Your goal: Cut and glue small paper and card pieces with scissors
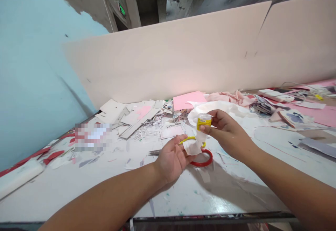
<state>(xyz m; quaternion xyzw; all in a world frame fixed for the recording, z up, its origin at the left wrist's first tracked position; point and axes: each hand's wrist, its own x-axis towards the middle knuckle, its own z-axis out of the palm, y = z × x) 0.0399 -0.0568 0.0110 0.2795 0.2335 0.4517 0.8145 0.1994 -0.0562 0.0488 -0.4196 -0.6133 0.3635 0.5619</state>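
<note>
My right hand [223, 133] grips a small clear glue bottle [204, 122] with a yellow label, tipped so its narrow end points down. Just below that end is a small white piece of paper [192, 147], held in the fingers of my left hand [174, 159], whose palm faces up. Whether the nozzle touches the paper I cannot tell. Beneath my left hand, scissors with a red and yellow handle [205, 161] lie on the white table [189, 197]; their blades stick out to the left of the hand.
Grey cardboard strips [141, 120] and paper scraps are heaped at the back left. Pink sheets [187, 100] and crumpled pink material [233, 98] lie along the back. A white power strip [275, 95] with cables sits at the back right. A pale partition [178, 56] stands behind the table.
</note>
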